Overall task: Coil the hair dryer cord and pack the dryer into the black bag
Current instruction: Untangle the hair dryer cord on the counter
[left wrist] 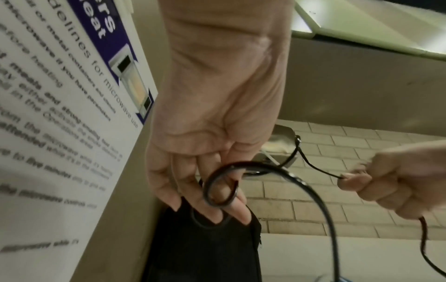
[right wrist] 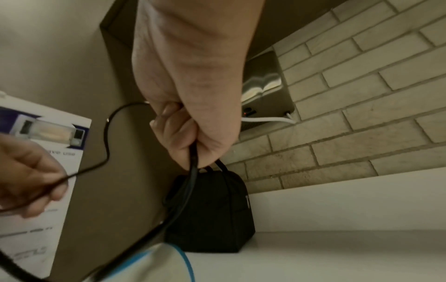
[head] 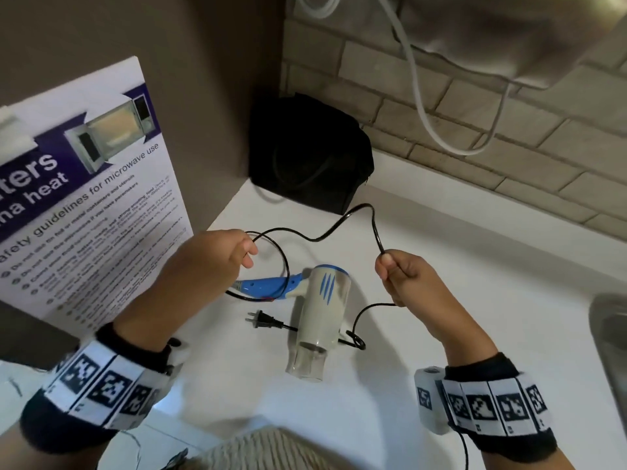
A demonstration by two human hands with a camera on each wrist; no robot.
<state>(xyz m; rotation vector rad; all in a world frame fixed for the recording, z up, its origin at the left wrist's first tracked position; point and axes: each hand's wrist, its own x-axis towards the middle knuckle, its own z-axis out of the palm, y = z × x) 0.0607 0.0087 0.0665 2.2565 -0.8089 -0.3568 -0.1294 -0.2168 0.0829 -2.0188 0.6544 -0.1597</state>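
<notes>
A white and blue hair dryer lies on the white counter, nozzle toward me. Its black cord runs in the air between my two hands. My left hand pinches a small loop of cord above the dryer's handle. My right hand grips the cord in a fist to the dryer's right. From there the cord drops under the dryer to the plug on the counter. The black bag stands in the back corner.
A microwave safety poster leans at the left. Behind the counter is a brick wall with a white cable hanging down it. A steel sink edge shows at the right.
</notes>
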